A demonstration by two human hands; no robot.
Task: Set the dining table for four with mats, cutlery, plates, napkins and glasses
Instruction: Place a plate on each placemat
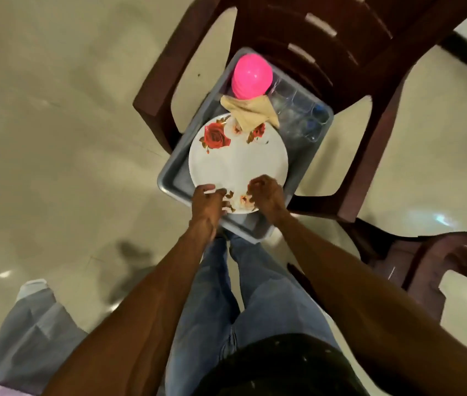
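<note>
Grip: our left hand [208, 200] and right hand [266, 195] curl onto the plate's near rim.
Chair [369, 110]: we see it carrying the grey tray [175, 178].
Plate [238, 164]: rose-patterned, in the tray's near part.
Pink cups [251, 77]: tray's far end, napkin [251, 114] in front.

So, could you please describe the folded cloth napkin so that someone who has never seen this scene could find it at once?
Start at the dark brown plastic chair, whose seat carries a grey tray. On the tray, beyond the white rose-patterned plate, lies the napkin, between that plate and the pink cups. It is the only soft, beige, creased thing there, and it overlaps the plate's far rim.
</note>
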